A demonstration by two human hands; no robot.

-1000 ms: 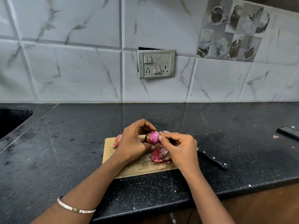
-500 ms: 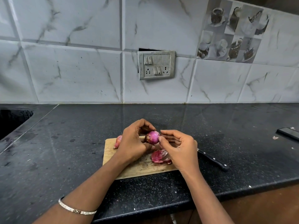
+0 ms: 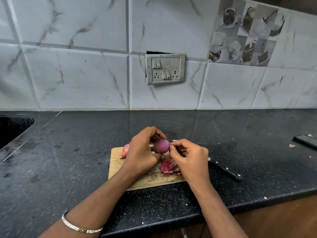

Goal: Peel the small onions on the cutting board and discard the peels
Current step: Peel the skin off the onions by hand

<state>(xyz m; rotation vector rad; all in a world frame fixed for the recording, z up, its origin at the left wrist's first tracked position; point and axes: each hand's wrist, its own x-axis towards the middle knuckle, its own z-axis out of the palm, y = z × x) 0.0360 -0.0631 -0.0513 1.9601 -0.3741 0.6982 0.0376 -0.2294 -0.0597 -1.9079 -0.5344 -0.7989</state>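
- Onion [image 3: 161, 146], small, round and purple-pink with a smooth bare surface, is held between both hands just above the far part of the pale rectangular wooden cutting board [image 3: 116, 162] in the head view.
- The left hand [image 3: 142, 152] grips the onion, fingers curled over its top and thumb underneath.
- The right hand [image 3: 192, 157] pinches the onion's right end between thumb and forefinger, with the other fingers curled in.
- Loose reddish-pink peels [image 3: 169, 167] lie on the board, just beside the right hand.
- A second pink onion [image 3: 125, 150], in its skin, lies at the board's far left corner, partly hidden by the left hand.
- A black-handled riveted knife [image 3: 224, 170] lies on the black speckled stone countertop [image 3: 68, 152], right of the board, its blade hidden behind the right hand.
- A thin silver bracelet [image 3: 80, 228] circles the left wrist.
- A grey switch plate [image 3: 165, 69] sits on the white marbled tile wall.
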